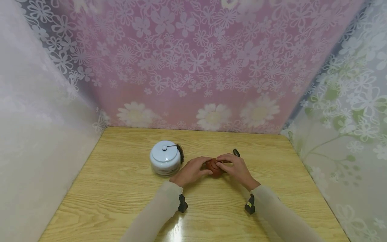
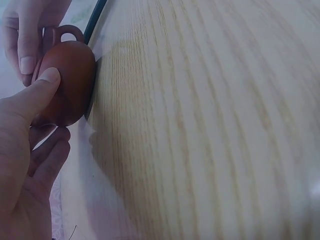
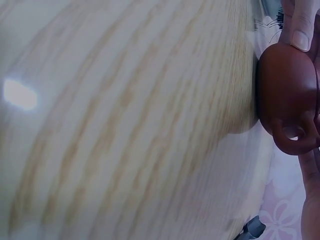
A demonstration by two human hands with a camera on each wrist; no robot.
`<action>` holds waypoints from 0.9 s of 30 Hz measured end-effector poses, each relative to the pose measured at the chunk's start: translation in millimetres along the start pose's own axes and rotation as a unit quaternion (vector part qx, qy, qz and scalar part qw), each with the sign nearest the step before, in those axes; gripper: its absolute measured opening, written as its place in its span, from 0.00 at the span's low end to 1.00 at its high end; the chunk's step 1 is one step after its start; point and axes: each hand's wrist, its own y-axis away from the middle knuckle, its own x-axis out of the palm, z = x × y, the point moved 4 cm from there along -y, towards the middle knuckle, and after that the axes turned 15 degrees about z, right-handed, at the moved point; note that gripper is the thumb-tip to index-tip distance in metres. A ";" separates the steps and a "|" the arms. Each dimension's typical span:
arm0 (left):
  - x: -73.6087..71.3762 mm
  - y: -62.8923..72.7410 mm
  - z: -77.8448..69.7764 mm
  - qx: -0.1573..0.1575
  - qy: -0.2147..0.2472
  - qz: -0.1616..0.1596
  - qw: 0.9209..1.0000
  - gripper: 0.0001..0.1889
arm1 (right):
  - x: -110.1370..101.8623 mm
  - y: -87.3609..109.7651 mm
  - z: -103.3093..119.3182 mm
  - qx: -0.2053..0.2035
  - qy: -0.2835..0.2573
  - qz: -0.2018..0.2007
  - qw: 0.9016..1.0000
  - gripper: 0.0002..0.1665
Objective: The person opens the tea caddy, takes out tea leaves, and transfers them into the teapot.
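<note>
My left fingers [image 1: 203,159], spread to its width, clasp the clay teapot [image 1: 216,172]; my right fingers [image 1: 226,157] pinch its lid [image 1: 213,164] beside them. I'd expect light, brittle clay: cradle the belly.

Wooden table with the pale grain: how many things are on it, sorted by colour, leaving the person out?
White: 1, glossy round lidded jar with a dark tassel
Reddish-brown: 1, small round loop-handled teapot
Black: 1, small slim object, too unclear to name
Total: 3
</note>
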 end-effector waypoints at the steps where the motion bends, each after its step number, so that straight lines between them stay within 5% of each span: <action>1: -0.2 0.2 -0.2 0.001 -0.001 0.000 1.000 0.30 | -0.4 0.1 0.6 0.000 0.001 -0.001 1.000 0.13; 13: -0.2 1.6 -1.2 -0.003 0.013 0.006 1.000 0.30 | -15.7 6.8 9.6 -0.002 0.013 -0.024 1.000 0.13; 27: 0.1 3.0 -2.5 0.001 0.016 -0.003 1.000 0.31 | -23.4 48.9 4.6 0.012 0.043 -0.014 0.999 0.13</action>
